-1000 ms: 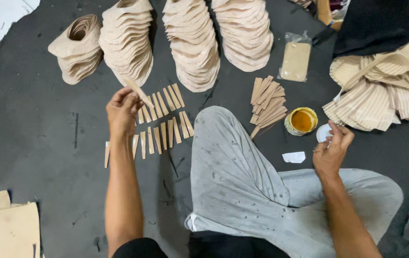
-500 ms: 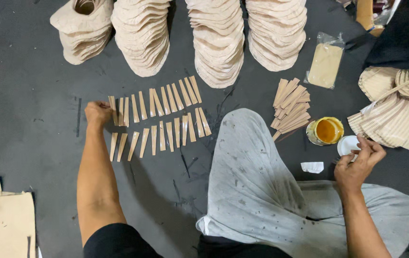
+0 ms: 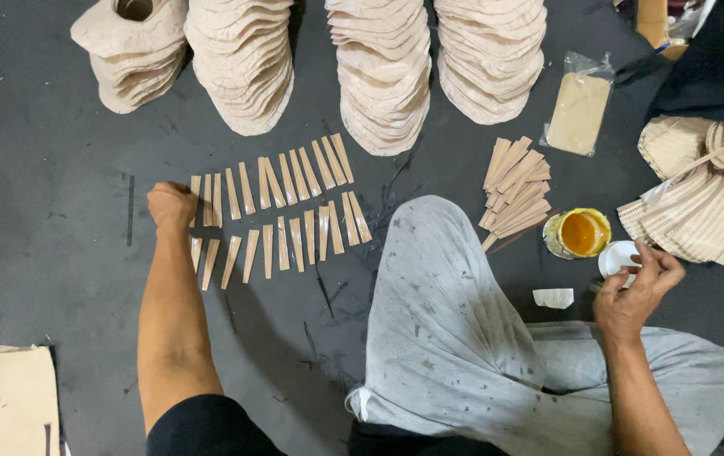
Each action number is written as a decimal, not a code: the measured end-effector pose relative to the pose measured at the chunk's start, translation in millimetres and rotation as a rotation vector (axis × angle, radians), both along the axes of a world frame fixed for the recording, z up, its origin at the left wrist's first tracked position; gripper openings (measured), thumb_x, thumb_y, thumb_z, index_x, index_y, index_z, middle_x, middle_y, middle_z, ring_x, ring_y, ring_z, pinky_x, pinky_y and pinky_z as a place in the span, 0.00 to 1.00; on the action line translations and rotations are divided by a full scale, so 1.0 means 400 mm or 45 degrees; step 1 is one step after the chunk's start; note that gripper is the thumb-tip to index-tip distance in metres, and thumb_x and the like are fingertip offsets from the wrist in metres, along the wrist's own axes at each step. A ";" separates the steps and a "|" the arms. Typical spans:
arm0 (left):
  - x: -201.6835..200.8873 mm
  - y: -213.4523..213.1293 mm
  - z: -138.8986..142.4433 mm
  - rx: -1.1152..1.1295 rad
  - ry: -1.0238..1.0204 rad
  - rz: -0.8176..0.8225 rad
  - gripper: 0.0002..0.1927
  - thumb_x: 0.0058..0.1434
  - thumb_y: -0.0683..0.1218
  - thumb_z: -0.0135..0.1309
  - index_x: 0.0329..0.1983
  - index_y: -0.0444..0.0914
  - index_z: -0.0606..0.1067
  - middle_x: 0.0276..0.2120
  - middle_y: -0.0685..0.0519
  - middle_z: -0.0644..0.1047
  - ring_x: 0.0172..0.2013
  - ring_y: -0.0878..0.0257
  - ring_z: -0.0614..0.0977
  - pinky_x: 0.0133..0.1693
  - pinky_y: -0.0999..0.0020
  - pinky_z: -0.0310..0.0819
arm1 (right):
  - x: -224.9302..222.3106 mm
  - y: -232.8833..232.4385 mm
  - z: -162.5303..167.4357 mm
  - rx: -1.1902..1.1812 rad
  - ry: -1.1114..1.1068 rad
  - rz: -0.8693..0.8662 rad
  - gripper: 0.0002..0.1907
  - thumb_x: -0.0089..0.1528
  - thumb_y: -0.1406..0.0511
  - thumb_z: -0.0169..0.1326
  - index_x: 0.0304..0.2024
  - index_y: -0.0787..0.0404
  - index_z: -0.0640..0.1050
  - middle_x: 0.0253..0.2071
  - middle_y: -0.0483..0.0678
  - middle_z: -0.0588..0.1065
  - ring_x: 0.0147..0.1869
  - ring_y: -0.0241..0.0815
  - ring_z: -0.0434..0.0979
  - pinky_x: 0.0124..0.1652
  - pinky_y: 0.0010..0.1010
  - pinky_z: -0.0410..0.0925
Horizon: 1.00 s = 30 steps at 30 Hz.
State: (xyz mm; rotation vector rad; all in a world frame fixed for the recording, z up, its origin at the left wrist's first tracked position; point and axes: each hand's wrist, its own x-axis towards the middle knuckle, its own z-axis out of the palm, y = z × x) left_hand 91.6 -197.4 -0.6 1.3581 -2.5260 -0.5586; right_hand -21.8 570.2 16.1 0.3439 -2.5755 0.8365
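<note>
Head view: The person sits on the dark floor (image 3: 58,169) with one knee raised. The left hand (image 3: 172,205) rests at the left end of two rows of tan strips (image 3: 282,207), fingers curled closed over the end strip (whether it is actually pinched cannot be told). The strips lie side by side, slightly apart, probably so that each can be taken singly. The right hand (image 3: 636,291) holds a small white lid (image 3: 615,256) between thumb and fingertips, just beside the open tin of yellow glue (image 3: 582,232). A loose pile of strips (image 3: 514,190) lies near the tin. Four stacks of tan shaped pieces (image 3: 383,76) stand beyond.
</note>
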 end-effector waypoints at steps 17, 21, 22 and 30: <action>-0.252 0.627 0.376 -0.124 0.924 -0.817 0.24 0.57 0.32 0.52 0.59 0.34 0.73 0.52 0.41 0.74 0.54 0.42 0.76 0.57 0.53 0.70 | -0.021 -0.045 0.004 -0.182 -0.020 -0.005 0.33 0.60 0.81 0.44 0.69 0.65 0.68 0.61 0.61 0.61 0.56 0.51 0.72 0.50 0.35 0.71; -0.353 0.931 0.453 0.233 1.000 -1.010 0.22 0.58 0.34 0.53 0.57 0.38 0.75 0.49 0.45 0.75 0.48 0.48 0.80 0.49 0.57 0.75 | -0.020 -0.061 0.012 -0.199 -0.043 0.028 0.32 0.61 0.79 0.47 0.69 0.65 0.68 0.60 0.60 0.62 0.56 0.51 0.72 0.50 0.37 0.71; -0.374 0.998 0.457 0.272 1.000 -1.036 0.21 0.59 0.36 0.54 0.56 0.39 0.75 0.48 0.45 0.75 0.48 0.49 0.80 0.50 0.56 0.74 | -0.018 -0.059 0.016 -0.187 -0.041 0.019 0.31 0.61 0.78 0.48 0.69 0.65 0.68 0.59 0.60 0.63 0.55 0.51 0.72 0.50 0.37 0.71; -0.527 1.288 0.232 0.433 0.739 -1.038 0.20 0.55 0.40 0.56 0.53 0.40 0.78 0.48 0.44 0.77 0.48 0.46 0.81 0.50 0.53 0.75 | -0.020 -0.058 0.032 -0.319 0.000 0.001 0.32 0.60 0.78 0.49 0.69 0.65 0.67 0.56 0.59 0.64 0.55 0.51 0.71 0.50 0.37 0.70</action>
